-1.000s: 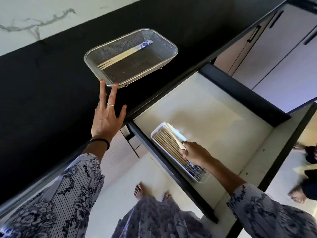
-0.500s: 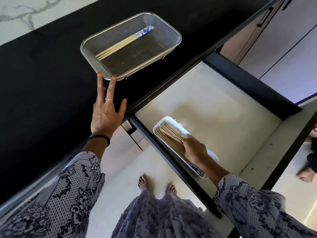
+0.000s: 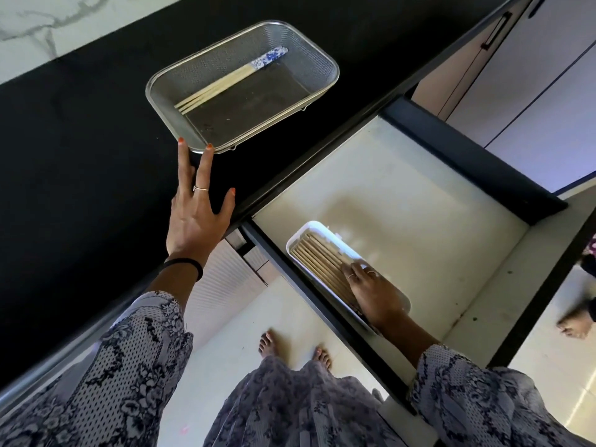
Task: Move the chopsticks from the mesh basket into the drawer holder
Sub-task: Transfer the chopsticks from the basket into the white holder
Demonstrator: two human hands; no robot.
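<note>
A metal mesh basket point(image 3: 322, 56) sits on the black countertop and holds a few wooden chopsticks point(image 3: 222, 85) with blue-and-white patterned ends. My left hand point(image 3: 193, 217) lies flat on the counter, fingers spread, two fingertips touching the basket's near corner. In the open drawer, a white holder point(image 3: 309, 229) carries several chopsticks point(image 3: 319, 262) laid side by side. My right hand point(image 3: 371, 291) rests palm down over the holder's near half, fingers on the chopsticks, gripping nothing that I can see.
The drawer's pale floor point(image 3: 403, 195) stretches right of the holder, bounded by dark drawer walls point(image 3: 467, 159). Cabinet doors point(image 3: 532, 75) stand at upper right. My bare feet point(image 3: 290, 350) are on the floor below. Another person's foot point(image 3: 574, 327) shows at the right edge.
My right hand laid the chopsticks it held down into the holder and now lies flat over them. My left hand's fingertips have come to the basket's corner.
</note>
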